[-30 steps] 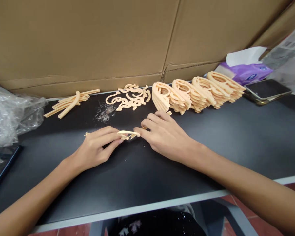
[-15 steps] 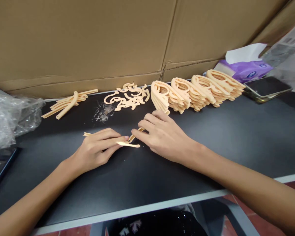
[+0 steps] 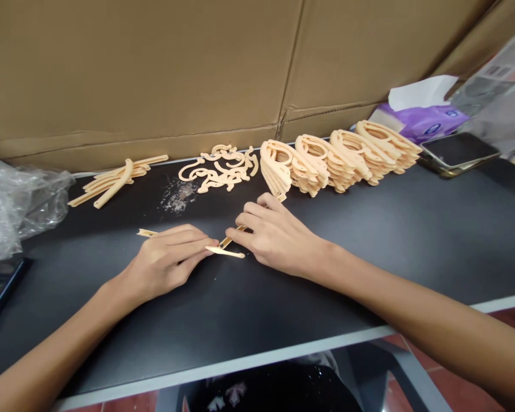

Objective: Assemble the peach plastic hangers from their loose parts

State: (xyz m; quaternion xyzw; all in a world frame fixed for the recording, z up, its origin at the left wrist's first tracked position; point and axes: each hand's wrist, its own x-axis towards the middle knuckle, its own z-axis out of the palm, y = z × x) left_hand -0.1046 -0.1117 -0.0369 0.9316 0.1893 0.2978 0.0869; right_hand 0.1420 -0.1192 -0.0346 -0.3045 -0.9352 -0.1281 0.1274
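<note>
Over the black table (image 3: 395,246), the left hand (image 3: 171,252) pinches a slim curved piece (image 3: 228,252) against the grooved strip (image 3: 232,237) that the right hand (image 3: 274,236) grasps; beyond, a purple tissue pack (image 3: 440,121) holds a white tissue (image 3: 423,93). Uneven twisting where strip and piece meet could, I judge, crack the strip, and a loose pinch could let the smaller piece slip away
</note>
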